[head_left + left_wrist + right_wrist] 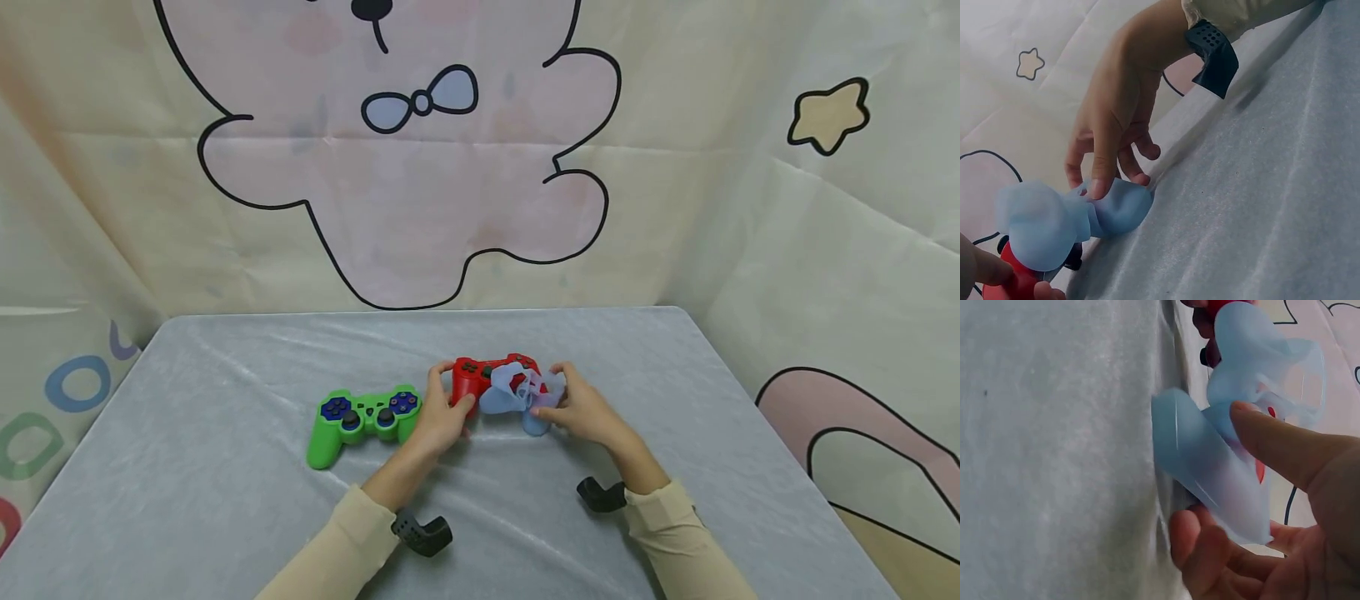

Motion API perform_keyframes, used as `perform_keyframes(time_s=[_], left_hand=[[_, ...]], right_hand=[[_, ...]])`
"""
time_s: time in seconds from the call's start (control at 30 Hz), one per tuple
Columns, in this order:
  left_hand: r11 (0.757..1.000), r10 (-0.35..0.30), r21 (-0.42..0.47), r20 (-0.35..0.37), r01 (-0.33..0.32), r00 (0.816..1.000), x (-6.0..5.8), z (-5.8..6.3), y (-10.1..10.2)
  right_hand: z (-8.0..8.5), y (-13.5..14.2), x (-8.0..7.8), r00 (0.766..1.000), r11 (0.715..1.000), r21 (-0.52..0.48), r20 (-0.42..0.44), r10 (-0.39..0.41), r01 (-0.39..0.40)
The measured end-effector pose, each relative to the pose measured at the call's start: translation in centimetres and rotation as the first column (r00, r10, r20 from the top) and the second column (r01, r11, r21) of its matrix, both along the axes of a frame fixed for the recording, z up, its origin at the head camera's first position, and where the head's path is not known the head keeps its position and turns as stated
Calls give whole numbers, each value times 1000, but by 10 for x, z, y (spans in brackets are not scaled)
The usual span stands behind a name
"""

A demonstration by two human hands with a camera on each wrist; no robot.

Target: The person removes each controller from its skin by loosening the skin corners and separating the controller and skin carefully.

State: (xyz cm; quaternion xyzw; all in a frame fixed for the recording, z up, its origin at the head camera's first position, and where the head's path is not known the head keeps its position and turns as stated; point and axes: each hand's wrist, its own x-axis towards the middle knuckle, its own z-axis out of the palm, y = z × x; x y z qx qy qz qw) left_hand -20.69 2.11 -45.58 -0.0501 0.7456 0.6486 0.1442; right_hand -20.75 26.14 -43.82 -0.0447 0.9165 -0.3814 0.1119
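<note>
1. The left hand [442,417] grips the left handle of the red controller [468,379], its thumb on the near side. The right hand [592,414] pinches the blue cover [502,398], thumb on top and fingers curled beneath.
2. The red controller sits between the hands, near the middle of the table; the cover lies over its right part and hides much of it, with red showing through the openings.
3. Just left of the left hand lies a green controller [369,408], its right end partly behind that hand; whether they touch cannot be told.
4. The cover is thin, soft-looking and translucent, its lobes bent and folded, one hanging toward the person. Both controllers look like smooth, hard plastic with two rounded handles; the green one has dark blue button areas and black thumbsticks.
5. Beige sleeves [337,542] end at the wrists, each with a black wrist mount [423,535].
6. The table wears a pale grey, slightly creased cloth [225,533]. Behind hangs a cream fabric backdrop [712,167] printed with a pink cartoon figure [420,200], a bow tie [422,102] and a star [828,117].
</note>
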Motion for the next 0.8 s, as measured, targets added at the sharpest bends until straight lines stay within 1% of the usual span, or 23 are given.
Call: perform_keyframes(time_s=[0.1,0.27,0.37,0.47,0.6,0.73,0.8], left_hand=[[999,10,31,20,-11,1000,-1,1,0],[993,24,113,45,-29,999,-2,3,-2],[988,34,148,62,-43,998,-3,3,-2],[984,42,171,78,-55,996,-4,3,-2],[982,51,176,87,-66,995,-4,3,-3],[979,46,192,80,-61,996,-3,4,-5],[978,39,203,71,-53,997,-2,5,-6]], right_hand=[[-2,-1,-1,1000,999,-47,9,-22,23],[-5,-2,-2,998,996,-78,-16,-53,51],[-6,-2,-4,998,993,-109,-35,-57,53],[-6,0,-5,996,990,-137,-78,-35,24],[-5,5,-7,990,986,-164,-143,8,-32],[-1,9,-7,989,978,-200,-146,32,-61],[1,11,-6,987,980,-189,-155,36,-65]])
